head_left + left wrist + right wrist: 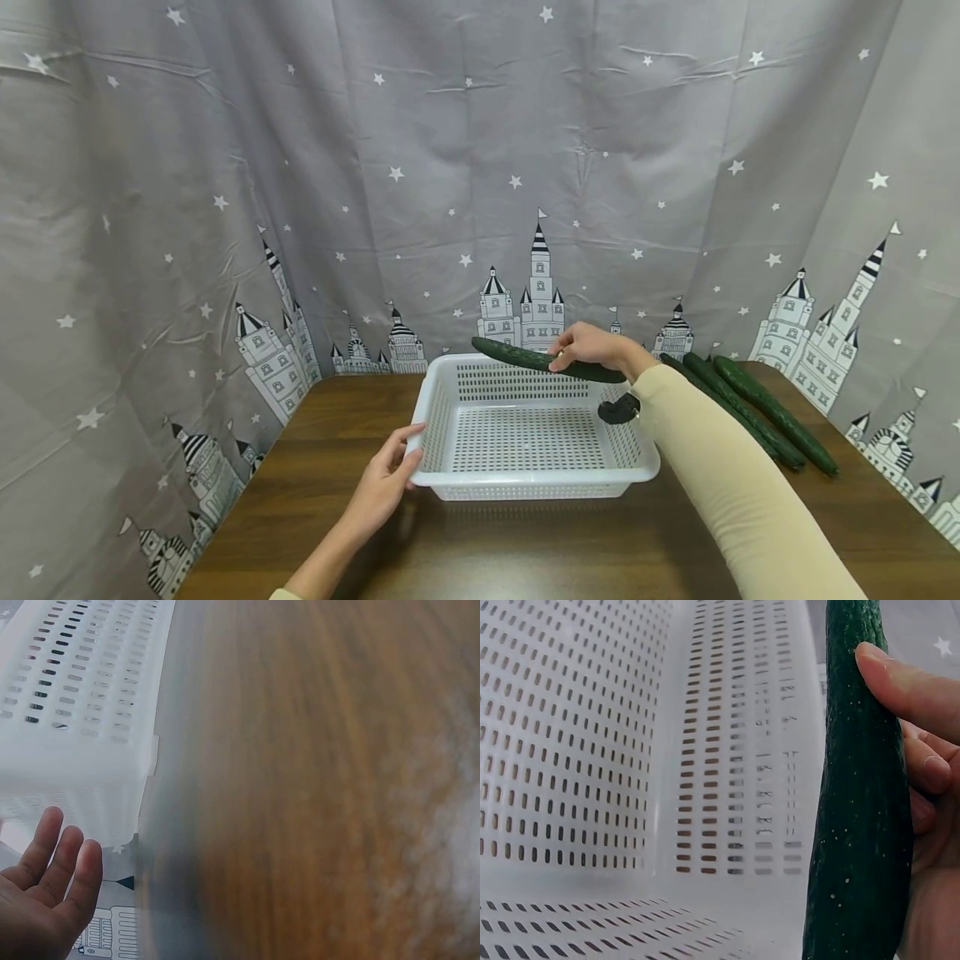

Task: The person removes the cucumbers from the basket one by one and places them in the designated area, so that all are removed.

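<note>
A long dark green cucumber (517, 356) is held above the back of a white perforated plastic basket (536, 478). My right hand (588, 346) grips it near its middle, thumb on the near side. The cucumber (862, 795) and part of the holding hand (930, 742) show close up in the right wrist view, beside the basket's slotted walls. My left hand (386, 475) touches the basket's left rim near its front corner. In the left wrist view several fingers of the left hand (52, 892) extend, fairly straight, beside the basket's outer wall (75, 761).
Three more cucumbers (776, 412) lie side by side on the wooden table (337, 417), right of the basket. A small black object (619, 408) shows by the right sleeve at the basket's right side. Behind the table hangs a grey curtain (420, 125) printed with stars and castles.
</note>
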`<state>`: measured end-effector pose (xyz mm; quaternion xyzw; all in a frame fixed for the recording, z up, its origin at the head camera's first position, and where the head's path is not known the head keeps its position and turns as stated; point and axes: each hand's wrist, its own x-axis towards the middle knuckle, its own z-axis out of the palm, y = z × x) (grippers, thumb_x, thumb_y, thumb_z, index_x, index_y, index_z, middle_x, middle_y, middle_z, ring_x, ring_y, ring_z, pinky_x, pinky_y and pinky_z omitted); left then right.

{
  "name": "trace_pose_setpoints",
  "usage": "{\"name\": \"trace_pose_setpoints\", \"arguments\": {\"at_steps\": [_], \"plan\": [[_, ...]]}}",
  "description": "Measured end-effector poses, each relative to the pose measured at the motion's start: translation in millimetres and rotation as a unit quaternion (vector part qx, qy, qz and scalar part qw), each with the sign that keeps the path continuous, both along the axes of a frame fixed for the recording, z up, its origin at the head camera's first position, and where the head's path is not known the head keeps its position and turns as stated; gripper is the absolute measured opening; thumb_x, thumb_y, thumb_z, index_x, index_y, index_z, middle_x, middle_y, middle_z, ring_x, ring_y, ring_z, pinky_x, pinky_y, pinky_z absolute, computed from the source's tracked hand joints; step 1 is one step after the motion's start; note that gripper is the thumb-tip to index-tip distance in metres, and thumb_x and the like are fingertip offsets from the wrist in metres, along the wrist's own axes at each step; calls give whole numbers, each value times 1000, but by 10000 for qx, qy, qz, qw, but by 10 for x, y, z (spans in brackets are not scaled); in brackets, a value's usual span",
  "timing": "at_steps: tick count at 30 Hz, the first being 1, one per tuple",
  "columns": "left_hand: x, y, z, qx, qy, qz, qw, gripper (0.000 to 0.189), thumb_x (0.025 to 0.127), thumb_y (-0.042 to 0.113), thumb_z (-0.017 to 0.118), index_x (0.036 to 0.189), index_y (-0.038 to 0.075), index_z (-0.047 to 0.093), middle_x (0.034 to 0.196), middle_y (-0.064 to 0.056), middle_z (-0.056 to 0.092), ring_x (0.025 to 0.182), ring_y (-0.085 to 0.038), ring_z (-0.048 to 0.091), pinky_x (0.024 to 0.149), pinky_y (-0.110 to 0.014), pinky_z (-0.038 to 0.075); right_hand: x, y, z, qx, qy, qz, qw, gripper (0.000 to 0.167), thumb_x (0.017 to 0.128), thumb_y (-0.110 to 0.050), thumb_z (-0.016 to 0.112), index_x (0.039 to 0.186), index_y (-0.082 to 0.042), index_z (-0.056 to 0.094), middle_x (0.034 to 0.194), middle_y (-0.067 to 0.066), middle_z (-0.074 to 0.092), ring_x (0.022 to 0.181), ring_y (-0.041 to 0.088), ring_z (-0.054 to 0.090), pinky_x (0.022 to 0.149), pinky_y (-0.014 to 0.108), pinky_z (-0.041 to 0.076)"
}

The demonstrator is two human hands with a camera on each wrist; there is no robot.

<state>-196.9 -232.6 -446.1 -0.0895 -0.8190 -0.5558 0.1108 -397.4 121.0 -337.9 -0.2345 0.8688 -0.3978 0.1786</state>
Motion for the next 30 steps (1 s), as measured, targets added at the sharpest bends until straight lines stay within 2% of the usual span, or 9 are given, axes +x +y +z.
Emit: {"name": "trace_pose_setpoints", "arguments": {"at_steps": [5,13,19,24,30], "plan": [[-6,3,-6,50,-20,37,10000,38,102,14,58,140,14,55,101,-19,65,73,-10,57,62,-29,51,-1,94,36,-68,61,-50,9999,40,90,-18,74,124,1,67,150,23,47,143,40,39,114,54,36],[-8,5,0,76,-51,26,10000,38,102,14,58,140,14,55,100,-19,65,72,-11,57,63,-30,51,9,307,90,-185,95,-131,9997,36,92,-16,71,121,4,68,145,24,52,135,40,47,105,50,46],[2,2,27,66,-40,9,10000,38,102,14,58,140,14,55,101,-19,66,75,-11,58,63,-30,51,-38,491,104,-85,211,-243,9994,43,93,-20,71,129,4,64,148,26,48,139,44,42,109,55,42],[-10,-1,33,57,29,3,10000,38,102,13,58,140,12,55,98,-17,65,71,-10,56,62,-27,49,-41,650,99,2,282,-449,9986,49,95,-24,69,134,5,60,150,26,46,144,46,32,115,59,31],[-9,0,19,14,-106,55,9999,38,102,14,59,140,14,55,97,-16,64,69,-11,56,63,-28,50,-13,833,63,35,174,-720,9972,57,95,-25,69,140,6,53,155,28,38,148,47,24,118,63,23]]}}
